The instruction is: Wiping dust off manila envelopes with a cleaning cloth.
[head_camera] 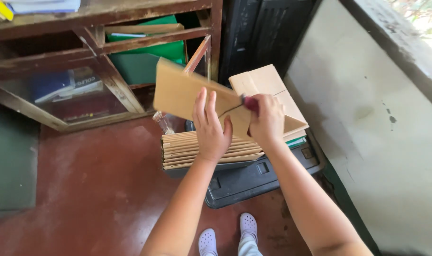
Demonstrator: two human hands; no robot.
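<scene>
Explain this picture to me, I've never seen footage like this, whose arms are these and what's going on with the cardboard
There is one picture, taken by a camera worn on a person's head and looking down, so the two bare arms are that person's own. Their white clogs show at the bottom, on a red-brown floor.

The left hand lies flat against a brown cardboard sheet, steadying it. The right hand grips a red-handled tool pressed to the sheet; its working end is too small to identify.

Below the hands, a stack of folded cardboard pieces rests on a dark plastic case. Behind is a worn wooden shelf holding green folders and books. A pale wall runs along the right.
</scene>
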